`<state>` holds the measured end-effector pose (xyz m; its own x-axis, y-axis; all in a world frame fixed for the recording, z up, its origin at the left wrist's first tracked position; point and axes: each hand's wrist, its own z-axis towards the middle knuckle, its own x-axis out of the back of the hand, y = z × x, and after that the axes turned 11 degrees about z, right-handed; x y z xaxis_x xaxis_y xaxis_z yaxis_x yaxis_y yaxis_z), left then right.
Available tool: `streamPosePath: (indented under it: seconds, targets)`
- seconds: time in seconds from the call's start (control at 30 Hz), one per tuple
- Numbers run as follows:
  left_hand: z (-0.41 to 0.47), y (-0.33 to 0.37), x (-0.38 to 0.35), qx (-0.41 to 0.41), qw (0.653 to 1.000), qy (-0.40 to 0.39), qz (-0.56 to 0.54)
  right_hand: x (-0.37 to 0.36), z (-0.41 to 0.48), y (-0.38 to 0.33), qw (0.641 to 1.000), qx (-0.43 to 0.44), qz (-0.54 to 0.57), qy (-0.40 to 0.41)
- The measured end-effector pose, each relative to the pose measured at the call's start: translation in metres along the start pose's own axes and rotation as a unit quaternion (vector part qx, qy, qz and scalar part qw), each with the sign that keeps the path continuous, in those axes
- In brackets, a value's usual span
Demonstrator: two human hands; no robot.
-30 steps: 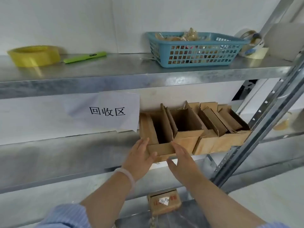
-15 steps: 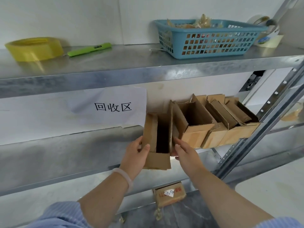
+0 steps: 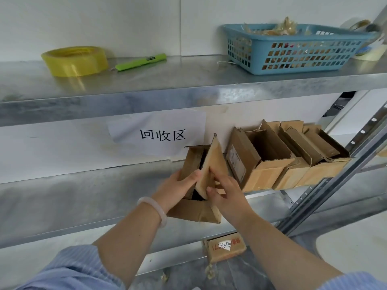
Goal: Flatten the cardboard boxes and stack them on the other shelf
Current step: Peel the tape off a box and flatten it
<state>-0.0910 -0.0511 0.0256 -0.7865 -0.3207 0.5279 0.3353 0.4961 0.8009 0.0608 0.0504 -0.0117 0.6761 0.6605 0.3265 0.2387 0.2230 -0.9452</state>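
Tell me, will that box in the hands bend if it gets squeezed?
Probably yes: the cardboard box has thin walls, skewed between the left hand and right hand. It seems light, held clear of the shelf by hands alone. Flat sides mean it shouldn't roll.

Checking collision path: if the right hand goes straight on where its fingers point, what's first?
The box, touched already: the right hand points up and left, fingers on its flap. Beyond that, probably the left hand, though depth is unclear.
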Motion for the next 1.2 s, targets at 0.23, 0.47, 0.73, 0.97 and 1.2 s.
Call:
streamPosePath:
  seconds: [0.23,0.47,0.73,0.97,1.2]
  targets:
    - [-0.001,-0.039,0.017,0.067,0.991,0.003,-0.119,-0.01,0.019,-0.002,0.989,-0.112,0.07,0.069]
    - [-0.004,-0.072,0.018,0.098,0.959,0.008,-0.266,-0.016,0.024,0.009,0.94,-0.249,0.227,0.043]
    - [0.0,-0.072,0.023,0.12,0.935,0.052,-0.329,-0.016,0.048,-0.012,0.975,-0.117,0.184,0.05]
    - [-0.006,-0.061,0.054,0.018,0.917,0.399,0.018,-0.014,0.057,-0.036,0.981,0.103,-0.167,0.005]
    - [-0.002,-0.046,0.062,-0.078,0.95,0.299,-0.033,-0.031,0.068,-0.052,0.885,0.267,-0.374,-0.079]
